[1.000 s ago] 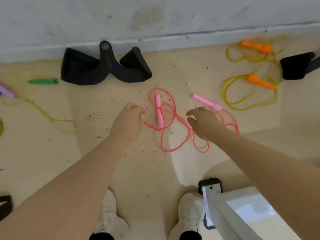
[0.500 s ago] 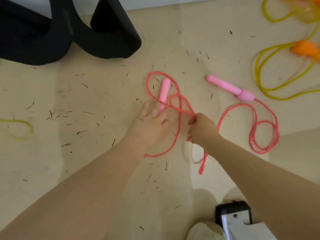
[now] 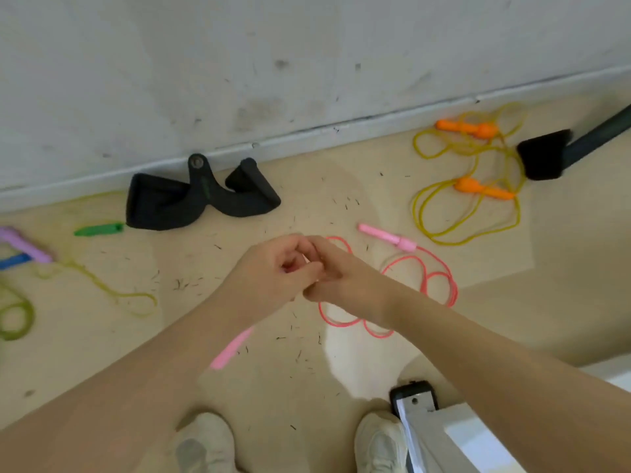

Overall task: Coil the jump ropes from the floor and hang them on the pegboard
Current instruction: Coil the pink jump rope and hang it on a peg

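Both hands met in the middle of the view, above the floor (image 3: pixel 102 336). The left hand (image 3: pixel 273 271) had its fingers curled, and the right hand (image 3: pixel 338 271) was curled against it, knuckles touching. They seemed to be holding the cord of the pink jump rope (image 3: pixel 423 278) between them, but the cord itself was hidden inside the fingers, so which hand had the grip could not be told for sure.

One pink handle (image 3: pixel 230 349) showed blurred below the left forearm – whether it hung or lay on the floor could not be told. The other pink handle (image 3: pixel 387 237) lay on the floor just beyond the right hand, with the rest of the cord looping in several rings under and beside the right wrist.

A yellow jump rope (image 3: pixel 467 230) with two orange handles (image 3: pixel 485 189) lay tangled near the wall (image 3: pixel 239 63) on the right, well apart from the hands. At the far left lay a green handle (image 3: pixel 99 229), a purple handle (image 3: pixel 24 244) and loose yellow-green cord (image 3: pixel 112 291).

A black padded grip bar (image 3: pixel 198 199) rested against the baseboard, and another black pad (image 3: pixel 543 155) with a dark bar sat at the right edge. Two pale shoes (image 3: pixel 379 445) showed at the bottom, beside a white frame with a black foot (image 3: pixel 413 394)
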A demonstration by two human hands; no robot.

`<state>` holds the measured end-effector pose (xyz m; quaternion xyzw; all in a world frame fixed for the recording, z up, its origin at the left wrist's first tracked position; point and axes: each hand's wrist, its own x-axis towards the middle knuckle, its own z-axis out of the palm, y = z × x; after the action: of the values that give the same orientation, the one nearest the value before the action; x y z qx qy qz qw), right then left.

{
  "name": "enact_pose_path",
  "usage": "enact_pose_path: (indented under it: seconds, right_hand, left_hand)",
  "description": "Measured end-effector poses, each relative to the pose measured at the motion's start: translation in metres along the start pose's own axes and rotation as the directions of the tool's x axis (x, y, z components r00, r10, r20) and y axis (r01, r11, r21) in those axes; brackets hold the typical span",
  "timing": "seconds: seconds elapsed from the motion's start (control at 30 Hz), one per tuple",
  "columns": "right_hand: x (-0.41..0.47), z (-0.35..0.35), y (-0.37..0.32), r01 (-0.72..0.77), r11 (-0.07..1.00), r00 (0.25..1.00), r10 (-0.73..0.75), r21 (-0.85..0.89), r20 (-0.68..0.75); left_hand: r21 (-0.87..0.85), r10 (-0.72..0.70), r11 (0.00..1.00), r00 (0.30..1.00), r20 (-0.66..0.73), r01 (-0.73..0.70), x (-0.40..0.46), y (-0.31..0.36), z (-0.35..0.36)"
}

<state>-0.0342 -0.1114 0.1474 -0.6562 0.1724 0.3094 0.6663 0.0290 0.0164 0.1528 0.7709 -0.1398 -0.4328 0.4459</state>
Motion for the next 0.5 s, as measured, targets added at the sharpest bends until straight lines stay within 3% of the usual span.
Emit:
enact_pose_path:
  seconds: [0.1, 0.2, 0.3, 0.37, 0.47, 0.5]
  right_hand:
    - [-0.030, -0.003, -0.050, 0.017, 0.991, 0.993, -0.032, -0.131, -0.115]
    - [-0.075, -0.022, -0.102, -0.030, 0.949, 0.956, -0.065, -0.315, -0.287]
    - [-0.132, -0.048, -0.157, -0.047, 0.934, 0.872, -0.135, -0.355, -0.471]
    - [-0.172, -0.056, -0.198, 0.000, 0.948, 0.830, -0.177, -0.318, -0.529]
    - [-0.228, -0.033, -0.271, 0.063, 0.895, 0.903, -0.239, -0.441, -0.357]
    - [-0.246, -0.018, -0.296, 0.084, 0.864, 0.921, -0.257, -0.497, -0.291]
  left_hand:
    - [-0.184, 0.032, 0.981, 0.992, -0.125, -0.054, -0.034, 0.063, -0.026]
    - [-0.440, -0.033, 0.892, 0.958, -0.284, -0.100, -0.068, 0.125, -0.060]
    - [-0.491, -0.049, 0.858, 0.924, -0.378, -0.155, -0.114, 0.176, -0.099]
    - [-0.315, 0.007, 0.944, 0.959, -0.282, -0.100, -0.151, 0.202, -0.118]
    - [-0.007, -0.075, 0.997, 0.990, 0.118, 0.077, -0.210, 0.250, -0.124]
    - [0.006, -0.063, 0.998, 0.986, 0.157, 0.063, -0.228, 0.270, -0.121]
